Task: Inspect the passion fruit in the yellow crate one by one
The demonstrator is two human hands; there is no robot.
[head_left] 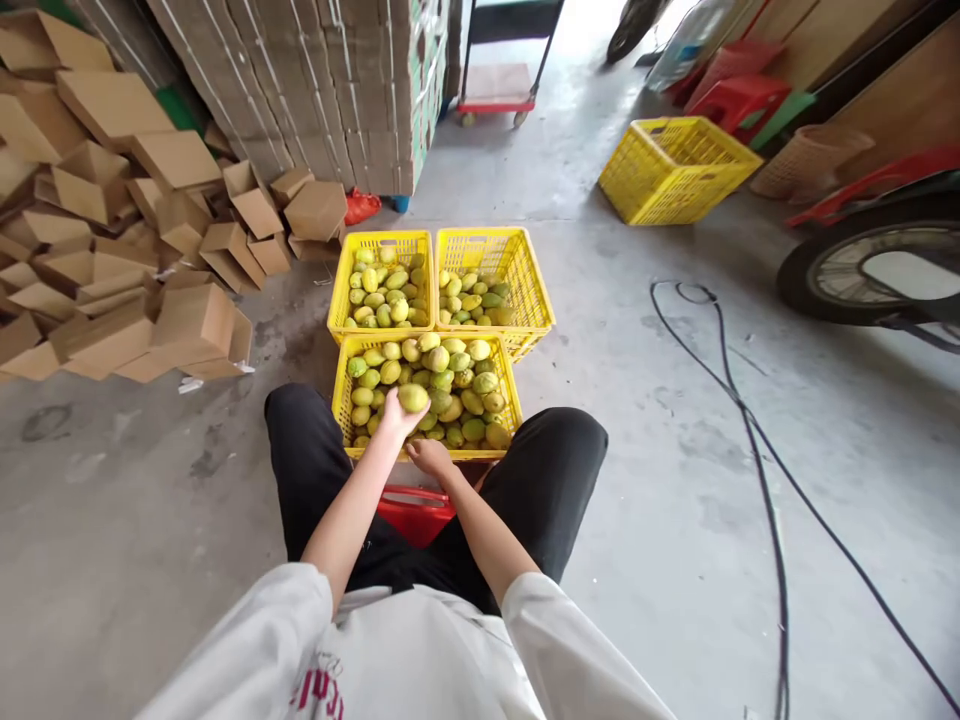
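Observation:
My left hand (pixel 397 418) is closed round a yellow-green oval fruit (pixel 412 398), like a mango or large lemon, above the front crate. Just below and to the right, my right hand (pixel 430 458) is at that crate's near rim with fingers curled; what they hold, if anything, is hidden. The yellow front crate (pixel 514 400) is full of similar green and yellow fruit (pixel 472 402). Behind it stand two more yellow crates, the back left crate (pixel 337 285) and the back right crate (pixel 534 285), both partly filled with such fruit.
Between my knees is a red plastic thing (pixel 412 515). Open cardboard boxes (pixel 195 325) are heaped at left, beside stacked flat cardboard (pixel 322 90). Another yellow crate (pixel 652 185), a hand trolley (pixel 495 88), a black cable (pixel 750 420) and a motorcycle wheel (pixel 832 265) lie beyond.

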